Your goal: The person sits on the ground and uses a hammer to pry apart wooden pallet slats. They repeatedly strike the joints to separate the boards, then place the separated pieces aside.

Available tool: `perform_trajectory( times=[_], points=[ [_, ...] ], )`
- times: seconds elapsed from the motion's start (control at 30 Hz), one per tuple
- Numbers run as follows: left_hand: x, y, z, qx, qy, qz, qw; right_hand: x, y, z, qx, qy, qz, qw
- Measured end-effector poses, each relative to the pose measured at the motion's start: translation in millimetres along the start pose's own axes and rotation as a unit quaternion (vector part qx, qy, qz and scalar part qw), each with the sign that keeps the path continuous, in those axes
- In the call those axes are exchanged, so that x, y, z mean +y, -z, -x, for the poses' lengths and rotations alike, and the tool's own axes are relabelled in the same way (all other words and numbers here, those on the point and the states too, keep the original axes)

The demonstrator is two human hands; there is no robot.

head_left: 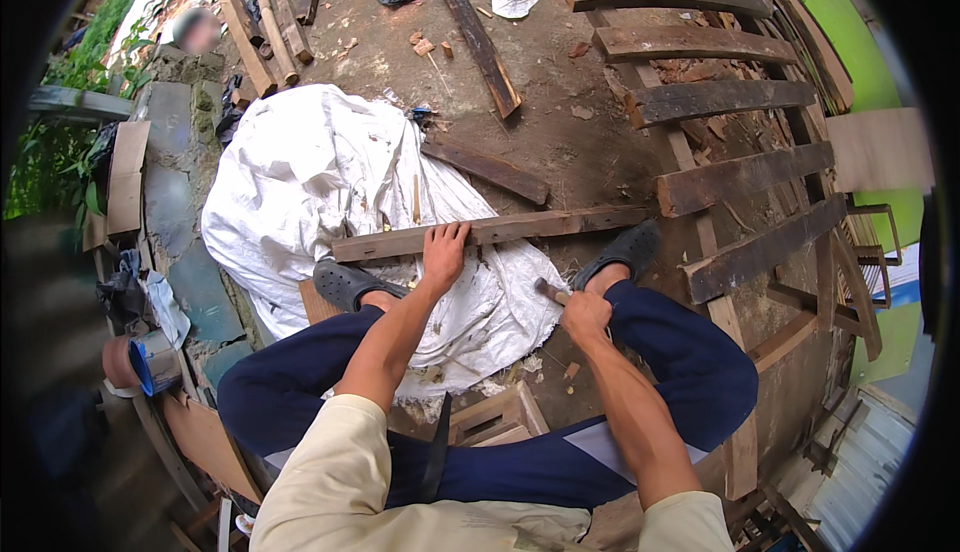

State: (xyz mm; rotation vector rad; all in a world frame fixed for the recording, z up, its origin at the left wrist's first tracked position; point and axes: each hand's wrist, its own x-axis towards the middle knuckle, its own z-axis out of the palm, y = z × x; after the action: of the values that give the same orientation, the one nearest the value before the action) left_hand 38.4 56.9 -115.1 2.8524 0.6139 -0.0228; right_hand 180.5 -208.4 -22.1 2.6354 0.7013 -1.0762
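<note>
A long wooden plank [560, 224] lies across in front of me, over a white woven sheet [290, 162] and between my two dark clogs. My left hand [443, 255] grips this plank left of its middle, fingers curled over its far edge. In my right hand [587, 314], closed and held just nearer than the plank, is a hammer [549, 291]; only a short blunt end of it shows, pointing left and away, apart from the plank. The rest is hidden by my fist. A thin light stick [416, 199] lies on the sheet beyond the plank.
A dark short board [490, 170] and a long beam [475, 37] lie farther off. At right stands a slatted wooden frame [700, 44]. A low block wall [170, 192] runs along the left, with a blue-lined bucket [152, 364]. Another person [196, 30] is at far left.
</note>
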Motion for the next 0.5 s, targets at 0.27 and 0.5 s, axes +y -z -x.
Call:
perform_trajectory(
  times=[0.27,0.5],
  points=[
    [-12.5,13.6,-3.2,-0.035,0.002,0.029,0.999,0.6,3.7,4.5,-0.01,0.003,0.028,1.0],
    [1.8,20.2,5.9,0.112,0.122,0.068,0.984,6.9,-0.5,3.4,-0.011,-0.001,0.026,1.0]
  ],
)
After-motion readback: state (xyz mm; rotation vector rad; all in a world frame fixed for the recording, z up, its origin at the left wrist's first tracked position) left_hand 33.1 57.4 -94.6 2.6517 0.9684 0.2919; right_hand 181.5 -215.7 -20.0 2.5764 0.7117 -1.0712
